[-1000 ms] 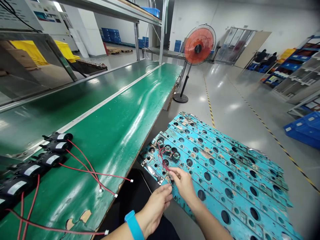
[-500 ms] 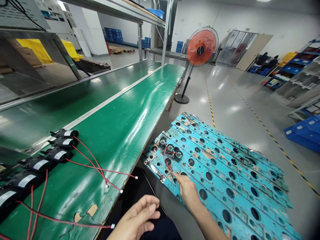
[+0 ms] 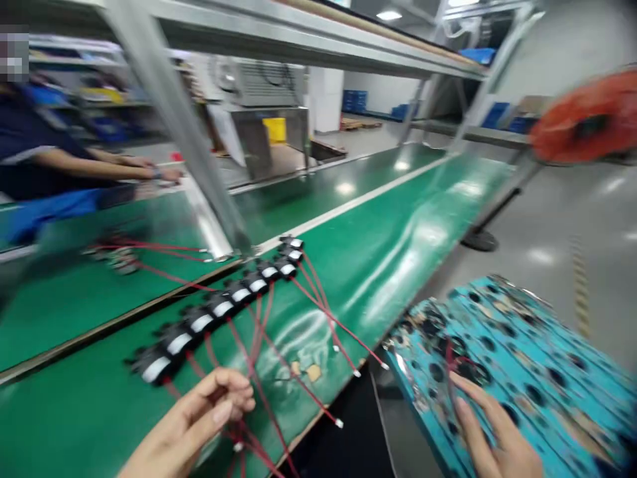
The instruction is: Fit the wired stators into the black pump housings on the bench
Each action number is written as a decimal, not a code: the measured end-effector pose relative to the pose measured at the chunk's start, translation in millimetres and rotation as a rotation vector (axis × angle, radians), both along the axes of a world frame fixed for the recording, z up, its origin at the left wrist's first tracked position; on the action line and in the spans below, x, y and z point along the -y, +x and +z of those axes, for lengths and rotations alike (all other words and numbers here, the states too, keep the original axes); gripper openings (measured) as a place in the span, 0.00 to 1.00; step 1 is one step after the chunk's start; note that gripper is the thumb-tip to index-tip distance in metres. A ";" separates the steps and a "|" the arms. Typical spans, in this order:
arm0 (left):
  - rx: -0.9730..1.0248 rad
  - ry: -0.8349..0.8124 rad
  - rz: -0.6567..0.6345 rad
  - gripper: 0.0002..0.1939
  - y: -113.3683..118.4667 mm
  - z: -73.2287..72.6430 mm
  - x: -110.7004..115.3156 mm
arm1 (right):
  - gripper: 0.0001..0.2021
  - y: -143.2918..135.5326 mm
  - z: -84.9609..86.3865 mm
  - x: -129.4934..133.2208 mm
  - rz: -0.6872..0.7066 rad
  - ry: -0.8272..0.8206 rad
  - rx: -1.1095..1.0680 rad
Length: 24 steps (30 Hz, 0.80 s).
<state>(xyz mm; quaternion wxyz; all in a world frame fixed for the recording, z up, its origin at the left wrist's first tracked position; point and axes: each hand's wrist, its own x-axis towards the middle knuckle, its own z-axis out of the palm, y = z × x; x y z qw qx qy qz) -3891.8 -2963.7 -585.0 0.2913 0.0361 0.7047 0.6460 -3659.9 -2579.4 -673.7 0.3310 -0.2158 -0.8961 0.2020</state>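
Note:
My left hand (image 3: 199, 418) hovers over the near edge of the green bench, its fingers loosely curled and apart, with nothing seen in it. Beside it runs a row of small black motor-like units (image 3: 221, 307) with white labels. Red wires (image 3: 318, 302) with white plug ends trail from them across the bench. Over the blue board with holes (image 3: 562, 378), my right hand (image 3: 492, 425) pinches a red wire lead (image 3: 449, 355). That lead runs to round black parts (image 3: 468, 368) lying on the board, blurred by motion.
A co-worker's arms (image 3: 99, 166) reach over the far bench at left, near more red-wired parts (image 3: 122, 259). A slanting metal post (image 3: 174, 119) rises between the benches beneath an overhead rail. An orange fan (image 3: 590, 126) stands at the right.
The view has swung left, bringing the co-worker and more of the unit row into sight. My left hand is now nearer the row; my right hand stays at the red lead on the board.

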 end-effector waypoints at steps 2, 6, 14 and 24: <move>-0.201 -0.080 0.119 0.21 -8.9 9.7 22.2 | 0.14 -46.5 34.4 7.7 0.255 0.076 -0.122; -0.575 -0.360 0.341 0.20 -29.0 20.7 66.2 | 0.17 -163.6 87.0 55.2 0.842 0.187 -0.191; -0.785 -0.845 0.360 0.35 -45.1 -10.7 122.9 | 0.40 -361.9 114.9 209.9 1.425 0.405 0.106; -0.643 -0.519 0.369 0.25 -71.3 -22.1 143.0 | 0.42 -386.4 63.0 308.0 1.403 0.721 -0.004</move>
